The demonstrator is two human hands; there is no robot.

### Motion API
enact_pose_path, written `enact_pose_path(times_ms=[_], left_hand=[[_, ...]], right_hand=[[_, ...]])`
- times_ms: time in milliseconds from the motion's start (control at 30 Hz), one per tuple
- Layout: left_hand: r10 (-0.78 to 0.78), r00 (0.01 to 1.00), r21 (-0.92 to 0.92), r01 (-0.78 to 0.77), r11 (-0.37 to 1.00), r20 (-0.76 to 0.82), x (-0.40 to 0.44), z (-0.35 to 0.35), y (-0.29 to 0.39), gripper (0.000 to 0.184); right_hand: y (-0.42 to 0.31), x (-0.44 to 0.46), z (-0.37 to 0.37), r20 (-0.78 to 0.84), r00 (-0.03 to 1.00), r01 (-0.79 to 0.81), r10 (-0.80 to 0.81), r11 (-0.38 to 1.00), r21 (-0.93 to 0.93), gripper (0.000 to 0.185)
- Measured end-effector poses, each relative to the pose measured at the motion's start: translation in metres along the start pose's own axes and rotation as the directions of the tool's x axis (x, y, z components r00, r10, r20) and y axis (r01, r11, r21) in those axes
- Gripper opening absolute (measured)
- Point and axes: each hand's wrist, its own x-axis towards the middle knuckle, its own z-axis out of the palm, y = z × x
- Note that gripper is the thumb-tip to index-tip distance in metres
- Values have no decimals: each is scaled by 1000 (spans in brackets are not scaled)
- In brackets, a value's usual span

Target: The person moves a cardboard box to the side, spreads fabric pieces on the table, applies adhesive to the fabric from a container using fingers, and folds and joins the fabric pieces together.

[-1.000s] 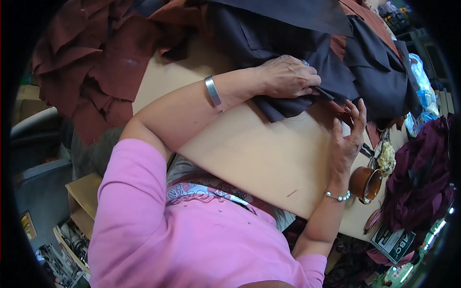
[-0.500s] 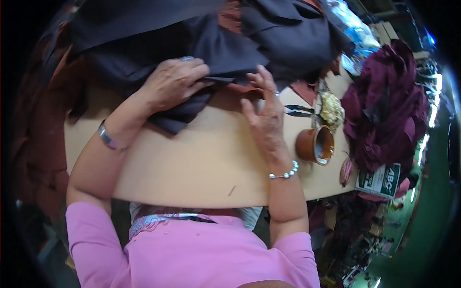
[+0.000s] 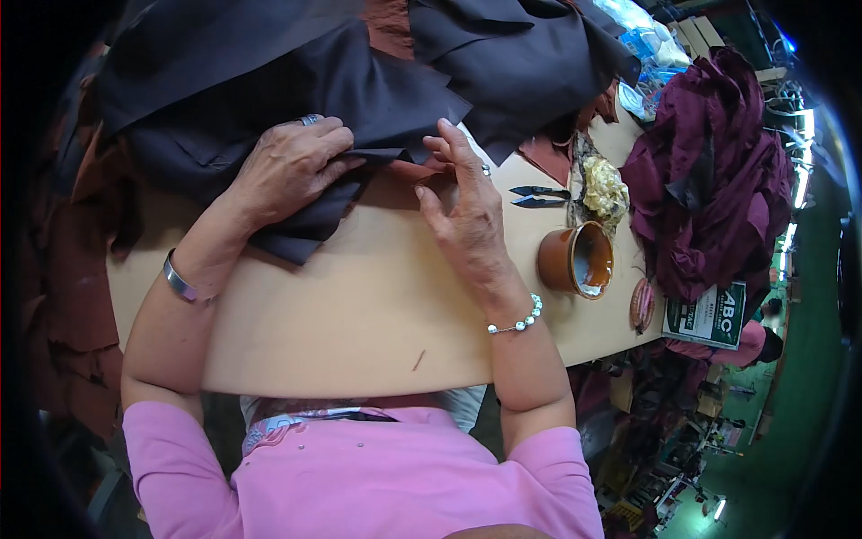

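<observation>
My left hand (image 3: 292,169) has its fingers closed on a fold of the dark cloth (image 3: 296,99), near the cloth's lower edge. To its right my right hand (image 3: 467,211) is raised over the table, thumb and fingers apart, next to a strip of reddish-brown cloth (image 3: 406,171). Its fingertips are near the edge of the dark cloth, and I see nothing held between them. More dark cloth lies heaped along the top of the view.
Right of my right hand are black snips (image 3: 540,196), a crumpled yellowish bundle (image 3: 603,190) and a brown pot (image 3: 575,259). Beyond lie maroon cloth (image 3: 709,180), a green-and-white ABC box (image 3: 707,316) and a small red oval item (image 3: 642,304). A person in pink is far right.
The view has swung right, so the table and cloth appear shifted left. My left hand keeps its grip on the dark cloth; my right hand stays raised with fingers apart.
</observation>
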Motion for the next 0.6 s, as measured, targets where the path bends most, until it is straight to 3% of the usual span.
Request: enact_pose_path(times_ms=[333, 600], left_hand=[[20, 1000, -48, -20, 999, -5, 3, -3, 0, 16], [23, 1000, -26, -23, 999, -2, 4, -5, 5, 17]], right_hand=[[-1, 1, -3, 12, 1000, 2, -2, 999, -44, 72], [-6, 1, -7, -11, 998, -55, 55, 998, 25, 70]])
